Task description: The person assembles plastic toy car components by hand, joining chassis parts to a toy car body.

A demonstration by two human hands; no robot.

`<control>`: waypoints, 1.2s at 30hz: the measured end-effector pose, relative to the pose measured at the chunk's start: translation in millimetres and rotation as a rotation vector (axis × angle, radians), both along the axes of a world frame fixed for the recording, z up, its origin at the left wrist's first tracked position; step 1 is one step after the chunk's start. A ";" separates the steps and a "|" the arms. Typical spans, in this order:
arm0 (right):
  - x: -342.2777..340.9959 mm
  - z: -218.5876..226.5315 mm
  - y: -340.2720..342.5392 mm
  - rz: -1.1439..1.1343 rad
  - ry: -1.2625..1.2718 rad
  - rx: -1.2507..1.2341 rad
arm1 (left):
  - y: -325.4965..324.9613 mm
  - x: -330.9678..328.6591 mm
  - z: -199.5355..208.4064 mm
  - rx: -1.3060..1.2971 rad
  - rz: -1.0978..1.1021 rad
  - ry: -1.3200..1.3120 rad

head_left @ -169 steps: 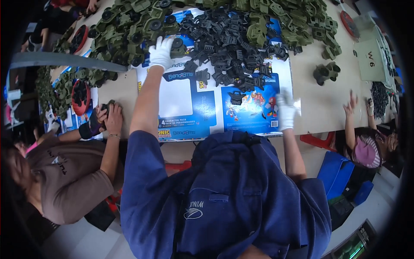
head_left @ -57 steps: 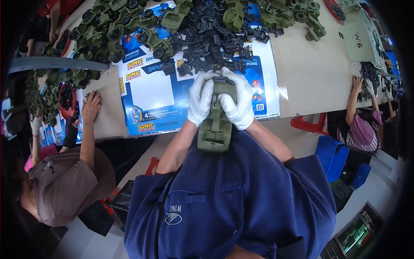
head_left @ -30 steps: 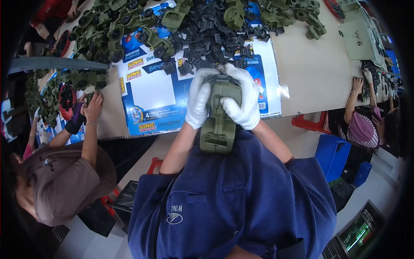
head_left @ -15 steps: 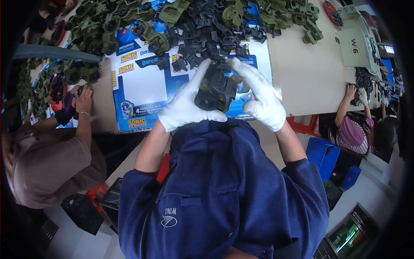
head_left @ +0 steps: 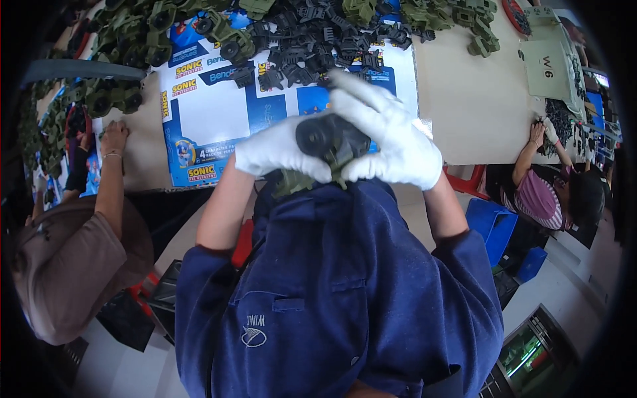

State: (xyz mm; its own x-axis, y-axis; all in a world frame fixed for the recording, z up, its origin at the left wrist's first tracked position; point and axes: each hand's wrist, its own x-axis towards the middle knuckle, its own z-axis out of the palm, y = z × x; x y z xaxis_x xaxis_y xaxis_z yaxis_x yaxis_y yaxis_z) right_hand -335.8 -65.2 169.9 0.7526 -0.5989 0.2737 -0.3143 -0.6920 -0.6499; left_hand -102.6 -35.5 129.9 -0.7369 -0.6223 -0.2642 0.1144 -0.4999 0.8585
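Note:
Between my two gloved hands is an olive-green toy vehicle [head_left: 337, 147] with a dark round wheel facing up, held tilted at the table's front edge, close to my body. My left hand [head_left: 279, 150] closes on its left side, the thumb along the lower part. From the right, my right hand [head_left: 391, 139] wraps over it, fingers across the top and thumb below. Both gloves hide much of the vehicle. Just beyond the hands lies a heap of small black plastic parts [head_left: 308, 43].
Blue printed cardboard [head_left: 212, 119] covers the table in front of me. Green toy vehicles [head_left: 126, 43] pile up at the far left, more green parts [head_left: 474, 23] at the far right. A pale box [head_left: 551, 69] stands right. Co-workers sit on both sides [head_left: 76, 255].
The toy vehicle has been drawn toward my body and turned, its wheel now higher. My right hand has closed in over it. The co-worker's hand at left has shifted.

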 end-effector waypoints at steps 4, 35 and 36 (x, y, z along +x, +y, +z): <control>7.9 5.2 -9.5 0.010 -0.077 0.286 | -16.3 5.7 -17.1 0.085 -0.029 0.212; -12.8 -79.8 22.5 -0.781 -0.220 0.690 | 42.7 -47.9 55.1 -0.866 0.165 -0.622; -11.6 -39.1 19.0 -0.717 -0.264 0.877 | 38.2 -41.8 44.6 -0.705 0.248 -0.518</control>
